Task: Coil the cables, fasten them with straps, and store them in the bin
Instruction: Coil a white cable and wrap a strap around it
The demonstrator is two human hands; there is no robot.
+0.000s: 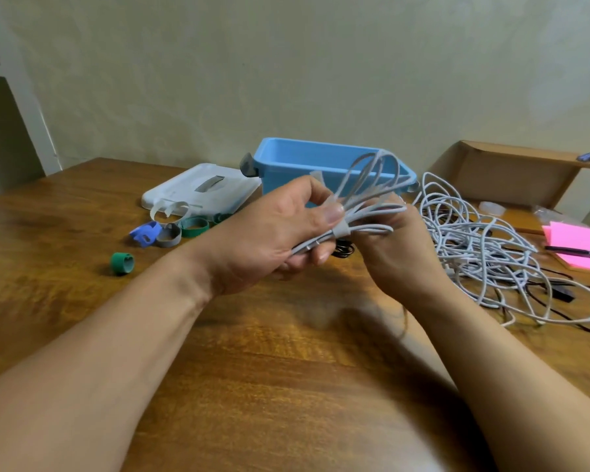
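Lying loose on the right of the tabletop (286, 352): tangled cables (484, 253), light, limp, likely to snag, so best drawn out one strand at a time. Standing open at the far middle: blue bin (286, 155), floor unseen. Held up just near of it: coiled cable (372, 212), springy, best taken at the waist. Clamped there, left hand (273, 229); pinching the loops, right hand (399, 250), fingertips mostly hidden. Wrapped round the waist: grey strap (340, 229), loose end blurred, fastening hard to judge.
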